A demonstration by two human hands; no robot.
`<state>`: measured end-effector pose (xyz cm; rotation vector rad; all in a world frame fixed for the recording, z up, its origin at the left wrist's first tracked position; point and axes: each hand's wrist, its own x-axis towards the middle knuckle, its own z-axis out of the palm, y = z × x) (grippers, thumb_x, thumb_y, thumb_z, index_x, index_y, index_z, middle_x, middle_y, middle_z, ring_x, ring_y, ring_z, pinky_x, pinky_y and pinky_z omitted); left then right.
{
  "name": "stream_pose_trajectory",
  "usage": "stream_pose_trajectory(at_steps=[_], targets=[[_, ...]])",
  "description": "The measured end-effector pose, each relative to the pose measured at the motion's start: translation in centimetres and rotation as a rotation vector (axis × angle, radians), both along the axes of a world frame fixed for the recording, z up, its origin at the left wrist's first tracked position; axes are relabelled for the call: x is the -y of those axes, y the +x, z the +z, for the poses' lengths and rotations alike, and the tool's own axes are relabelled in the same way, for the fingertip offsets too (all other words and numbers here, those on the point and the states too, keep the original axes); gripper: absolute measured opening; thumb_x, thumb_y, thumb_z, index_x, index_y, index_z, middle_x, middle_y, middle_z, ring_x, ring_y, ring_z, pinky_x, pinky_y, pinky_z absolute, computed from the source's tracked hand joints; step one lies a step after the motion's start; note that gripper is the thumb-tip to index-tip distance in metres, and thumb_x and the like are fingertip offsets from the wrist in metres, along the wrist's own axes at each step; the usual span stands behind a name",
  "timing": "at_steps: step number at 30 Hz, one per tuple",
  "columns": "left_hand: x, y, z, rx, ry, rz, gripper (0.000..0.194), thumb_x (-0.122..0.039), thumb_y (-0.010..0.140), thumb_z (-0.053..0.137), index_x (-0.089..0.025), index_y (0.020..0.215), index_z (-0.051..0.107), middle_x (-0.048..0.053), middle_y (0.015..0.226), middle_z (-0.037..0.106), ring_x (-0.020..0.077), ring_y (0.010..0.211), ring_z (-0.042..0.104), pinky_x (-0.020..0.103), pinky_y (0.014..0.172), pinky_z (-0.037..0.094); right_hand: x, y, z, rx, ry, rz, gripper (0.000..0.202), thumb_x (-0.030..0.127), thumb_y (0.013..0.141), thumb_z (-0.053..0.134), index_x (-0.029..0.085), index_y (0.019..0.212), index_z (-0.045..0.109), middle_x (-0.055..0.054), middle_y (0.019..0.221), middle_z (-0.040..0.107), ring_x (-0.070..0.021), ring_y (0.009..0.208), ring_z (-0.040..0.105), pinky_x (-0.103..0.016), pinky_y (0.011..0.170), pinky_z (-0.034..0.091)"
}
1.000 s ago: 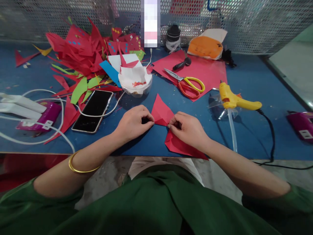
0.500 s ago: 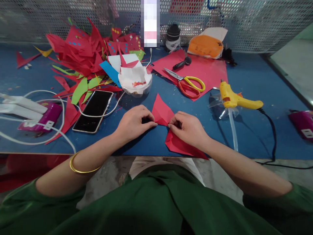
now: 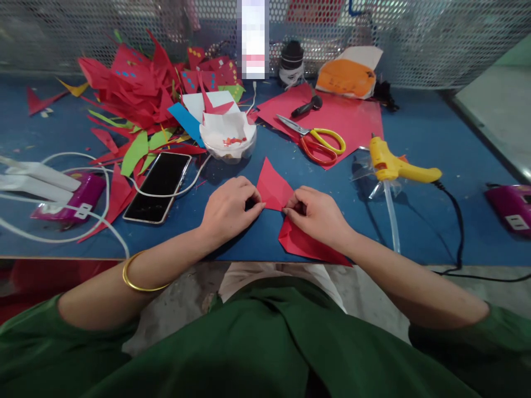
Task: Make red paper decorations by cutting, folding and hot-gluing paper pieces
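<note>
A small piece of red paper, pointed at its far end, lies on the blue table between my hands. My left hand pinches its lower left corner between thumb and fingers. At the lower right corner my right hand pinches the same paper with closed fingers. Under my right hand, near the table's front edge, lies a second piece of folded red paper, partly covered by the hand and wrist.
Scissors rest on a red sheet. A yellow glue gun with a cord stands at right. Left are a phone, white cables and a paper heap. A paper-lined bowl sits ahead.
Both hands keep their pinch on the red paper and have hardly moved. The whole view has shifted slightly.
</note>
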<state>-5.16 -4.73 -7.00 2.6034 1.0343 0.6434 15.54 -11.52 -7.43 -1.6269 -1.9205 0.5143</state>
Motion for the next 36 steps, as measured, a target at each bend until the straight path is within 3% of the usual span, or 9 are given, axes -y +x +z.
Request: stream_pose_trajectory(at_steps=[4,10,14,21,25,28,30,33,36], targets=[[0.4,0.1,0.1,-0.049,0.096,-0.010,0.010,-0.023,0.085,0.062,-0.019,0.075,0.061,0.006,0.087,0.066,0.0211,0.083,0.058,0.036,0.074,0.045,0.0,0.0,0.0,-0.016,-0.004,-0.007,0.012,0.015,0.080,0.064,0.020,0.070,0.058,0.000,0.073,0.060,-0.0135,0.064,0.053,-0.027,0.060,0.037],[-0.1,0.2,-0.3,0.028,-0.031,0.035,0.012,-0.023,0.081,0.063,-0.020,0.071,0.058,0.003,0.081,0.064,0.0198,0.079,0.059,0.036,0.073,0.046,-0.1,0.0,0.1,-0.015,-0.018,-0.009,0.014,0.012,0.078,0.063,0.020,0.069,0.056,0.000,0.073,0.058,-0.0130,0.064,0.053,-0.026,0.061,0.037],[0.0,0.3,-0.2,-0.011,0.036,0.047,0.004,-0.023,0.082,0.064,-0.019,0.082,0.063,0.004,0.085,0.066,0.0212,0.081,0.059,0.036,0.073,0.045,-0.1,0.1,0.2,-0.005,-0.029,-0.001,0.013,0.012,0.078,0.062,0.020,0.070,0.056,0.000,0.074,0.058,-0.0135,0.065,0.053,-0.026,0.061,0.037],[0.7,0.3,-0.4,-0.183,0.356,-0.333,0.031,-0.011,0.098,0.041,-0.020,0.108,0.069,0.006,0.101,0.072,0.0206,0.091,0.061,0.035,0.078,0.045,-0.1,0.1,0.0,-0.018,-0.007,0.023,0.015,0.011,0.078,0.061,0.020,0.070,0.053,0.001,0.073,0.056,-0.0139,0.066,0.052,-0.027,0.063,0.038],[1.3,0.2,0.0,-0.286,0.465,-0.379,0.030,-0.014,0.098,0.040,-0.015,0.110,0.068,0.009,0.098,0.071,0.0221,0.090,0.062,0.038,0.086,0.045,-0.2,0.5,-0.1,-0.056,-0.009,0.027,0.014,0.014,0.080,0.063,0.020,0.070,0.055,0.000,0.072,0.059,-0.0144,0.066,0.054,-0.028,0.063,0.041],[2.0,0.1,0.5,-0.332,0.485,-0.376,0.031,-0.017,0.093,0.047,-0.012,0.115,0.066,0.011,0.102,0.070,0.0250,0.094,0.061,0.042,0.094,0.043,0.3,1.3,0.2,-0.125,0.026,0.016,0.007,0.015,0.085,0.058,0.019,0.084,0.064,-0.003,0.083,0.068,-0.0168,0.076,0.063,-0.030,0.071,0.048],[2.3,0.1,0.6,-0.349,0.481,-0.374,0.036,-0.020,0.088,0.050,-0.008,0.119,0.065,0.013,0.106,0.069,0.0273,0.096,0.060,0.045,0.097,0.041,1.1,1.7,0.6,-0.076,0.102,0.049,0.023,0.014,0.089,0.051,0.019,0.106,0.064,-0.006,0.099,0.072,-0.0202,0.093,0.066,-0.036,0.085,0.051],[2.7,0.0,0.6,-0.345,0.482,-0.362,0.039,-0.021,0.087,0.049,-0.007,0.121,0.064,0.013,0.109,0.068,0.0277,0.098,0.059,0.045,0.101,0.039,2.3,2.1,1.1,0.109,0.178,0.217,0.043,0.012,0.092,0.042,0.016,0.134,0.052,-0.011,0.119,0.071,-0.0240,0.114,0.062,-0.045,0.099,0.048],[2.8,-0.1,0.5,-0.332,0.486,-0.352,0.040,-0.021,0.089,0.047,-0.006,0.123,0.063,0.013,0.110,0.069,0.0270,0.099,0.059,0.045,0.103,0.037,3.1,2.1,1.1,0.262,0.216,0.374,0.046,0.017,0.094,0.040,0.010,0.138,0.048,-0.018,0.133,0.062,-0.0265,0.126,0.056,-0.048,0.104,0.045]])
